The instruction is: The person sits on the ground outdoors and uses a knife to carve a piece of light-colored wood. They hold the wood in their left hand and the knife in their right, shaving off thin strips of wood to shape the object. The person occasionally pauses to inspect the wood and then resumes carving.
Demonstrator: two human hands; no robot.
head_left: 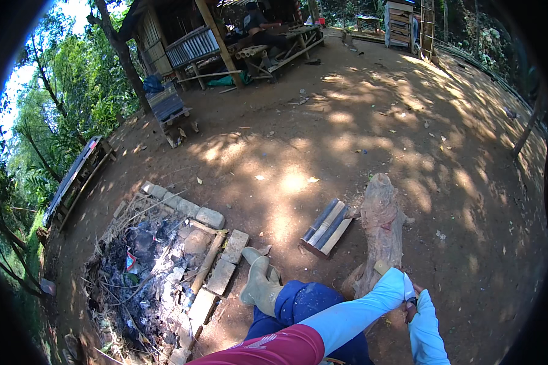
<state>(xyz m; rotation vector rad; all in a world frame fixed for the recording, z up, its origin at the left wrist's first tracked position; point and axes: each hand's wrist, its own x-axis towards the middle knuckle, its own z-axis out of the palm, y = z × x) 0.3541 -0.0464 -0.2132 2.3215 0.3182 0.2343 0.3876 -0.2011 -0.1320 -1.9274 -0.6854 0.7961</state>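
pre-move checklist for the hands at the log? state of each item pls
1. Left hand on work: ok, reaches across to the near end of the log.
2. Right hand grip: cannot tell, mostly hidden by sleeves.
3. Tool in hand: cannot tell, only a pale stub shows.
4. Log stable: ok, lying on the dirt.
5. Split bamboo pieces out of the way: ok, apart, left of the log.
6. Boot apart from the ash pit: ok, outside the brick edge.
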